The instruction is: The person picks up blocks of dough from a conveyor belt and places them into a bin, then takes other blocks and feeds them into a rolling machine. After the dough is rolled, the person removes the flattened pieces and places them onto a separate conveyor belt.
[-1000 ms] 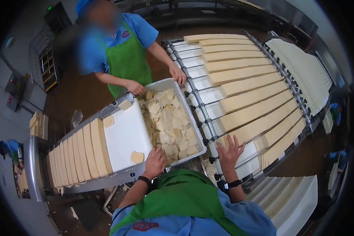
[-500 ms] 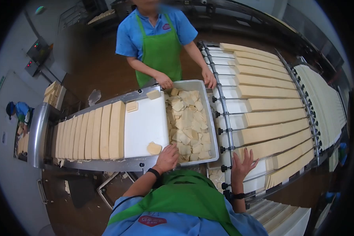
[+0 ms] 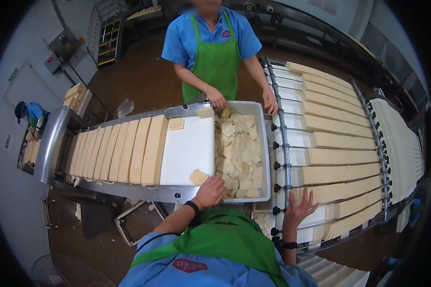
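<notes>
My left hand (image 3: 209, 191) is at the near end of the white belt (image 3: 187, 143), fingers curled together by the bin's corner; I cannot tell what they hold. Right beside its fingertips lies a rounded scrap of pale dough sheet (image 3: 198, 177). The white bin (image 3: 265, 158) beyond the belt is filled with flat dough pieces (image 3: 237, 148). Over the near side of the right-hand conveyor, my right hand (image 3: 300, 208) is open, fingers spread, close to long dough strips (image 3: 337, 192). Stacked dough slabs (image 3: 153, 148) stand in a row on the left belt.
Across the bin stands a co-worker in a green apron (image 3: 215, 67), one hand (image 3: 216, 98) by a dough piece at the belt's far corner. A metal bar with black knobs (image 3: 286, 143) edges the right conveyor. Another person (image 3: 32, 117) works at far left.
The view has swung so that everything sits further right. The slabs on the left belt are slightly closer to the bin. My right hand remains spread over the conveyor.
</notes>
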{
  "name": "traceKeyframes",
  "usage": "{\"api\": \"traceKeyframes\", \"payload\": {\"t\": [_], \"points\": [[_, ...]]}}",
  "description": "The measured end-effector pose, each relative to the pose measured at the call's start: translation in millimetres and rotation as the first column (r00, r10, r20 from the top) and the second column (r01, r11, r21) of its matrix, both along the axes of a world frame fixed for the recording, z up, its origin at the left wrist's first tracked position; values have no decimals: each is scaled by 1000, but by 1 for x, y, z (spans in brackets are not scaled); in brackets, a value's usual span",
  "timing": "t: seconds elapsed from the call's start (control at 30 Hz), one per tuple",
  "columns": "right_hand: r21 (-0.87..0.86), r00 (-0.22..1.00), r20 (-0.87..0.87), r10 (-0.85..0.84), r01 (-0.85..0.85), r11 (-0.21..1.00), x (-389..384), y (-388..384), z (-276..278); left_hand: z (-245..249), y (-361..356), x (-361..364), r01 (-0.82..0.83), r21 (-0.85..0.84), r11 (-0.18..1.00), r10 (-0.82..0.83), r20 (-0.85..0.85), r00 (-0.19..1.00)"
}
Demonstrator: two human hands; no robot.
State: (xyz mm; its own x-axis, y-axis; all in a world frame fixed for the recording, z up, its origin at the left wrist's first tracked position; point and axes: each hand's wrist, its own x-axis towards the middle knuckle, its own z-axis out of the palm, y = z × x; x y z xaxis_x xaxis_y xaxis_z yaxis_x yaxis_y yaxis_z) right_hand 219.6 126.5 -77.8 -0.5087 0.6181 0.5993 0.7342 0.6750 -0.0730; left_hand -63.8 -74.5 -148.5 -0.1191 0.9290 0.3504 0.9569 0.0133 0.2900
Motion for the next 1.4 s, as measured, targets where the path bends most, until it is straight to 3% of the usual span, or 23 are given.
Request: {"api": "traceKeyframes", "payload": {"t": [0.17, 0.27, 0.7, 1.2, 1.4], "points": [[-27, 994, 109, 23, -20, 999, -1, 2, 7, -1, 0, 0, -3, 13, 1000, 3, -11, 1000], [-125, 992, 110, 62, -48, 991, -1, 2, 21, -4, -1, 0, -8, -5, 1000, 8, -6, 1000], [-213, 971, 187, 146, -105, 971, 3, 13, 25, -5, 1, -2, -18, -23, 1000, 19, 13, 1000], [-79, 961, 254, 112, -94, 992, 4, 28, 3, -5, -1, -2, -17, -20, 1000, 18, 38, 999], [-279, 977, 211, 36, 25, 960, 7, 29, -5, 20, -15, -8, -113, 107, 988, 98, 144, 985]]}}
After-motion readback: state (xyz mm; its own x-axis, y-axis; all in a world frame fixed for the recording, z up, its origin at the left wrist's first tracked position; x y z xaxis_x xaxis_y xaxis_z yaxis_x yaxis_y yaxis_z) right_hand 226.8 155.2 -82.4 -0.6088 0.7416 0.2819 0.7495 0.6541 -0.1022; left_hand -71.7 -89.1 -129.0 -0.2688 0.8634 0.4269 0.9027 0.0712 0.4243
